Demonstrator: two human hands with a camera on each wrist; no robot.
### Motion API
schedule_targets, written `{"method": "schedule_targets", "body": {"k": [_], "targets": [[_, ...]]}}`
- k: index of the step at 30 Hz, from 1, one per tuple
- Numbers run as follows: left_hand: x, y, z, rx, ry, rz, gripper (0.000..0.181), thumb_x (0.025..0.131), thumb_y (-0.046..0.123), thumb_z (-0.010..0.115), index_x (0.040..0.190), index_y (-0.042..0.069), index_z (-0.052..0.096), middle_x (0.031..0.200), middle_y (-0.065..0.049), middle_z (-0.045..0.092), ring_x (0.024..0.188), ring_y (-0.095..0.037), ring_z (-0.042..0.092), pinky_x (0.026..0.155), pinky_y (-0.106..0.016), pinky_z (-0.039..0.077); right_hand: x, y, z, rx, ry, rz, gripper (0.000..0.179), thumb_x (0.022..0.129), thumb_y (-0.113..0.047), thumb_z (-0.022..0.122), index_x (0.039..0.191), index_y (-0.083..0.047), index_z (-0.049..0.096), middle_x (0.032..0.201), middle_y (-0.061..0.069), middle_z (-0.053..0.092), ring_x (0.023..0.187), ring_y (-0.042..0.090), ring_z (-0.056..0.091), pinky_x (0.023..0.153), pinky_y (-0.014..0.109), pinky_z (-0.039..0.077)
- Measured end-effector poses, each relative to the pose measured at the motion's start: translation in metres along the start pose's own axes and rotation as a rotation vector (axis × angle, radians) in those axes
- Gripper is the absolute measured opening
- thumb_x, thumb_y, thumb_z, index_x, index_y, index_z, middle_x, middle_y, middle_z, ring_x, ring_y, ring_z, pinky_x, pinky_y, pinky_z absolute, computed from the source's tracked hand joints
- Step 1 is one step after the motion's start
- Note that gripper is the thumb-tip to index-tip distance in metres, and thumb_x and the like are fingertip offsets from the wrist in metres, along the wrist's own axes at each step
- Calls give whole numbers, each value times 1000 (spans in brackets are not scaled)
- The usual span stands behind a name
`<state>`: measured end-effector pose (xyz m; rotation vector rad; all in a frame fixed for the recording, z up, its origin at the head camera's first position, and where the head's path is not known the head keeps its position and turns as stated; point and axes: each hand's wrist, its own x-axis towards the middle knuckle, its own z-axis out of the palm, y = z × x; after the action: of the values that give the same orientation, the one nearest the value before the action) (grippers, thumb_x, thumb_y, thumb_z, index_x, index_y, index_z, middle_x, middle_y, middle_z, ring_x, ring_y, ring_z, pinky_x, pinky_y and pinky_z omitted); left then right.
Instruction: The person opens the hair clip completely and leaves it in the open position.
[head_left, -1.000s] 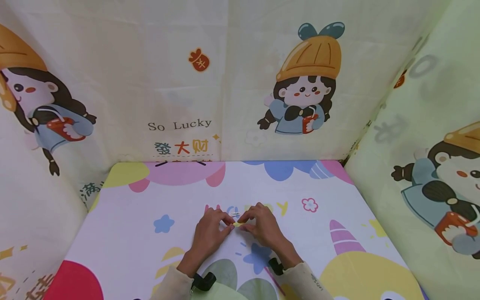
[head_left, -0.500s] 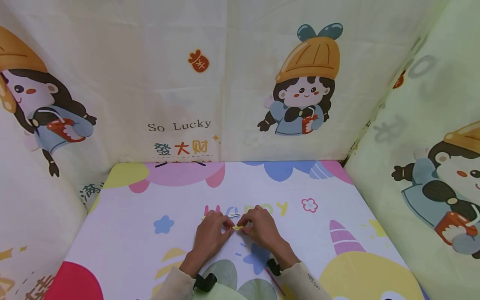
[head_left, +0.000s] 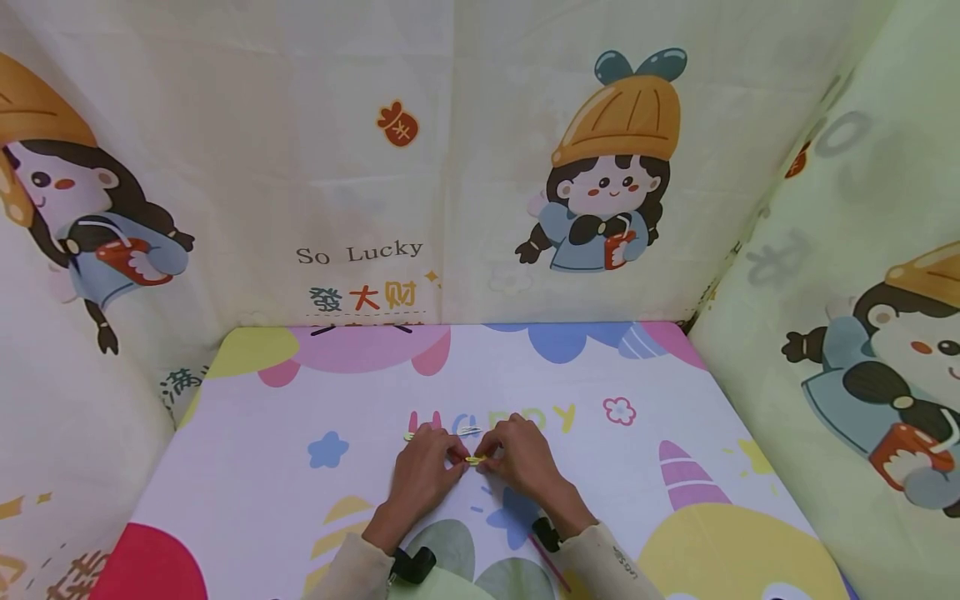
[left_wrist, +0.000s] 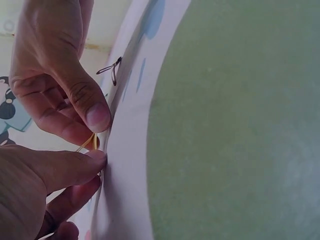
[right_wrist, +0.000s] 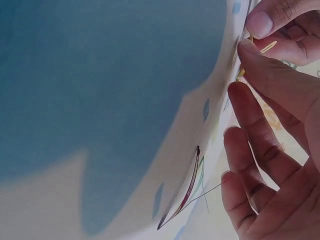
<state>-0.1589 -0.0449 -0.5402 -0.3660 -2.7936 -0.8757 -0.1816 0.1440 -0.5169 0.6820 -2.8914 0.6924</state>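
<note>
Between both hands is a thin yellow hair clip (head_left: 474, 459), held low over the white patterned table. My left hand (head_left: 427, 462) pinches its left end with thumb and forefinger. My right hand (head_left: 522, 452) pinches the other end; in the right wrist view its remaining fingers (right_wrist: 252, 125) are loosely bent. A slim yellow tip (right_wrist: 269, 47) sticks out past the thumbs there. Thin yellow strips in a V shape (left_wrist: 95, 141) show in the left wrist view. White clip-like pieces (head_left: 468, 430) lie just beyond the fingertips.
A small yellow piece (head_left: 408, 437) lies beyond the left hand's knuckles. In the wrist views a thin dark looped object (right_wrist: 187, 192) appears near the table surface; its kind is unclear. Cloth walls (head_left: 375, 192) with cartoon prints enclose the table's back and sides.
Both hands have shifted slightly toward the person with the yellow clip between them. More of the clip shows, and the small yellow piece behind the left hand has come into sight.
</note>
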Motion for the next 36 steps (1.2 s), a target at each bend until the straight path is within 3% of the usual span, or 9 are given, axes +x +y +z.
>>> {"method": "schedule_targets", "body": {"k": [27, 34, 36], "targets": [[-2, -2, -1, 21, -14, -33, 16, 80, 25, 94, 92, 23, 85, 80, 10, 69, 83, -7, 52, 65, -21, 45, -1, -1, 2, -14, -26, 40, 17, 75, -18, 97, 87, -21, 87, 77, -10, 76, 76, 8, 52, 69, 25, 41], [-3, -7, -7, -23, 36, -1, 19, 78, 20, 94, 93, 24, 83, 77, 12, 70, 86, -9, 60, 68, -25, 50, 0, -1, 1, 21, -31, 69, 22, 73, -21, 98, 91, -20, 86, 78, -9, 75, 77, 8, 51, 69, 25, 42], [-2, -8, -10, -51, 57, 13, 21, 77, 17, 94, 93, 24, 82, 76, 11, 71, 87, -11, 63, 77, -29, 55, 1, -1, 0, 35, -28, 72, 24, 74, -23, 98, 94, -21, 85, 79, -9, 75, 78, 8, 52, 70, 25, 43]]}}
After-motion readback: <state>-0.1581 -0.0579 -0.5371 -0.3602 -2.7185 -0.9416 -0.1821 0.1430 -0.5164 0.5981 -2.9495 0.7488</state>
